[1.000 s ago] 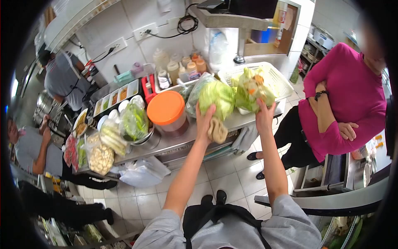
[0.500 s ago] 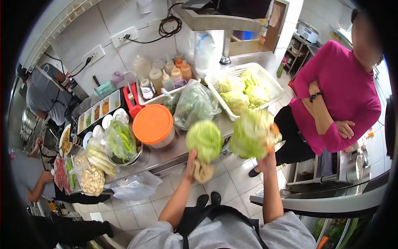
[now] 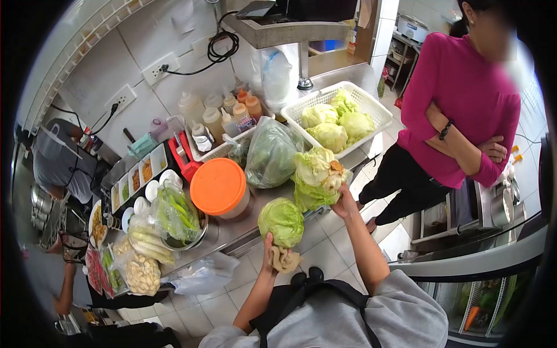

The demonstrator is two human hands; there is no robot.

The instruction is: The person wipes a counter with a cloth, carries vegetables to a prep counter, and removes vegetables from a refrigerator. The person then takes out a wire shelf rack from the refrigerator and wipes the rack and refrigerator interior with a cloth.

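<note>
1. The step in hand looks like handling lettuce: one head per hand, held up in front of the steel counter (image 3: 232,235).
2. The left hand (image 3: 268,250) is curled part-way closed around the lower side of a round lettuce head (image 3: 281,223); a crumpled beige cloth (image 3: 284,260) hangs at the same hand, just under the head — how it is pinched I cannot tell.
3. The right hand (image 3: 344,203) has its fingers bent around the side of a loose-leaved lettuce head (image 3: 316,178), its browned stem end turned up; the far fingertips are hidden.
4. Beyond it, more lettuce heads (image 3: 329,137) sit in a white basket (image 3: 372,136) on the counter, near the right-hand head but apart from it.
5. As a judgement, any next move calls for a cradling grip — firm under the round head, gentler on the loose leaves, which could tear — and for keeping the cloth from slipping.
</note>
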